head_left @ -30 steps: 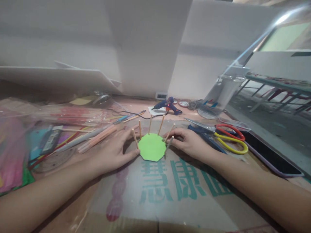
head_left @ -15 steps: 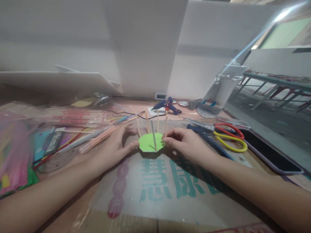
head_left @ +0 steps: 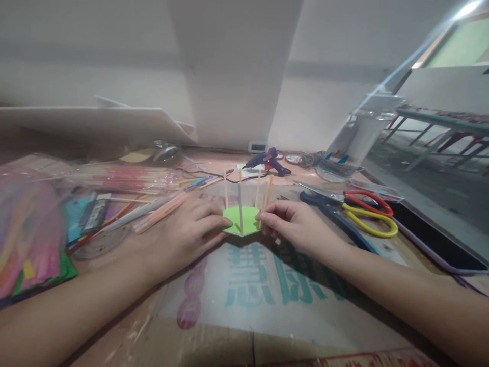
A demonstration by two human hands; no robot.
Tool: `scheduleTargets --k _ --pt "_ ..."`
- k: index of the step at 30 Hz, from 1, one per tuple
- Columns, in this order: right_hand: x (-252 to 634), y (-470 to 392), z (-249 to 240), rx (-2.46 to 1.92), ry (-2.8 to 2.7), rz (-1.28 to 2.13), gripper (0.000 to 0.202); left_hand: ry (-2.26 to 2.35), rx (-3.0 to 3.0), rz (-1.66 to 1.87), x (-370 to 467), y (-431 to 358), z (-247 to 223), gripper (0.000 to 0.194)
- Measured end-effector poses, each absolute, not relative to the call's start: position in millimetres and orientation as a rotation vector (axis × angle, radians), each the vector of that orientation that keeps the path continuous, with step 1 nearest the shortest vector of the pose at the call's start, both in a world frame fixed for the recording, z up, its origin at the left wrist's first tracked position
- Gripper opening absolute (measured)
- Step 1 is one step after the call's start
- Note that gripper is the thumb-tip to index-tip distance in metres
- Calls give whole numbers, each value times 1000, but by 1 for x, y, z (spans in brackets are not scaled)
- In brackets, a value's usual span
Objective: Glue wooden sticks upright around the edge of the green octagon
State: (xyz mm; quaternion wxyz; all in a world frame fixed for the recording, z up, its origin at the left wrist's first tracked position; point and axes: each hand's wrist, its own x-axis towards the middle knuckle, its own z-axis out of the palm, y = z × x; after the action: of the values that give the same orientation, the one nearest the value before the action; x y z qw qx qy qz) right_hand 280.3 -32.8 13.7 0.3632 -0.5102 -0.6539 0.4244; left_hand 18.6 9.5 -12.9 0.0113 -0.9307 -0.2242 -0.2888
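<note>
A bright green flat base with straight-cut edges [head_left: 250, 216] lies in front of me on a printed plastic sheet [head_left: 214, 300]. Several thin sticks stand up around its rim; the grey-sided one [head_left: 240, 204] is nearest me. My left hand [head_left: 200, 221] grips the base's left edge, thumb on top and fingers curled. At the right edge, my right hand [head_left: 292, 224] pinches the foot of a wooden stick [head_left: 269, 188] between thumb and forefinger. That stick leans outward to the right, its lower end hidden by my fingertips.
A blue glue gun [head_left: 263, 160] with a lit red light lies behind the base. Right are scissors [head_left: 370, 216], blue-handled pliers [head_left: 340, 221], a phone [head_left: 439, 234] and a clear container [head_left: 344, 148]. Left are pink-orange strips [head_left: 34, 250] and bagged sticks [head_left: 126, 178]. White boards [head_left: 229, 76] stand behind.
The base has turned, shifting the sticks around its rim. My left hand has closed in on its left edge. The right-hand stick now leans outward more. The view has swung slightly left.
</note>
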Motion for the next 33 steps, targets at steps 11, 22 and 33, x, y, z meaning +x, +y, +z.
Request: scheduleTargets --k 11,22,33 --pt "282 -40 28 -1228 -1750 713 14 -625 -2920 -863 15 14 -17 12" --pt "281 -36 21 -1289 -1776 734 22 -652 -2960 -741 13 14 -17 14" --pt "290 -38 9 -1019 -1579 786 33 -690 -3077 -698 14 15 -16 19"
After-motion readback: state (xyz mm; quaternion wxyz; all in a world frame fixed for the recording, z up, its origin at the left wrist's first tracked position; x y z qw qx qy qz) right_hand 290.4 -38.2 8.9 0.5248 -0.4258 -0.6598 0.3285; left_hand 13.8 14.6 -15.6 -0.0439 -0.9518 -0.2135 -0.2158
